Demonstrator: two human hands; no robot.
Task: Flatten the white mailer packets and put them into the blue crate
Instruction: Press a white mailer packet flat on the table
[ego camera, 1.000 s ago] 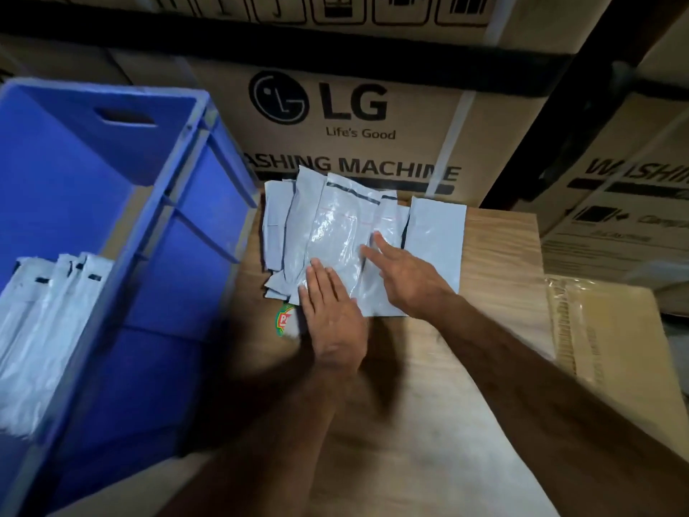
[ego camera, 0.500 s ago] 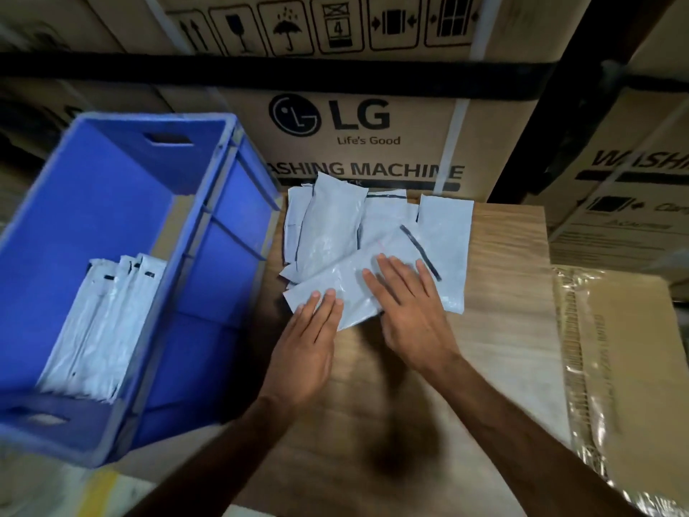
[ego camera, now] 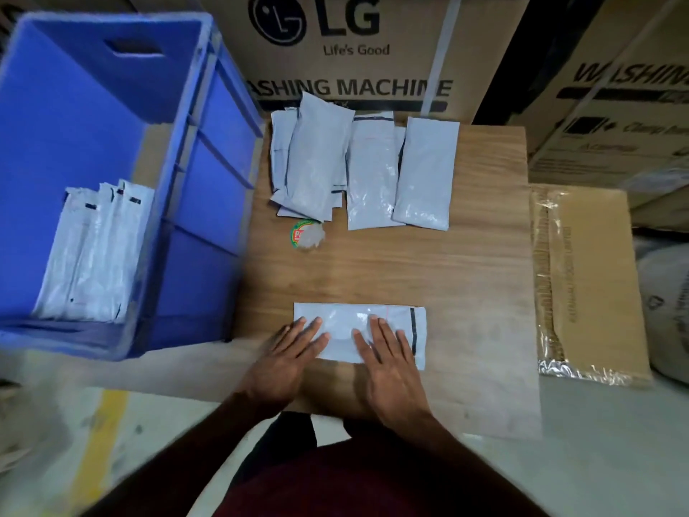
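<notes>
Nearest the camera, both hands press flat on one white packet [ego camera: 359, 332] that lies crosswise on the near part of the wooden board [ego camera: 466, 278]. The left hand [ego camera: 287, 354] rests on the packet's left end with fingers straight and slightly spread; it grips nothing. The right hand [ego camera: 387, 358] rests on the packet's right half, fingers likewise straight and spread, palm down. A dark strip crosses the packet near its right end.

Farther along the board lies a small round sticker [ego camera: 305, 233]. Beyond it, at the far edge, the remaining packets [ego camera: 363, 169] lie in an overlapping group, lengthwise.

Left of the board stands the blue crate [ego camera: 208, 151]. Inside it, a stack of packets [ego camera: 97, 251] leans upright near the right wall.

Right of the board lies a flat carton [ego camera: 592, 278] with shiny tape. Behind everything stand large printed cardboard boxes [ego camera: 373, 50].
</notes>
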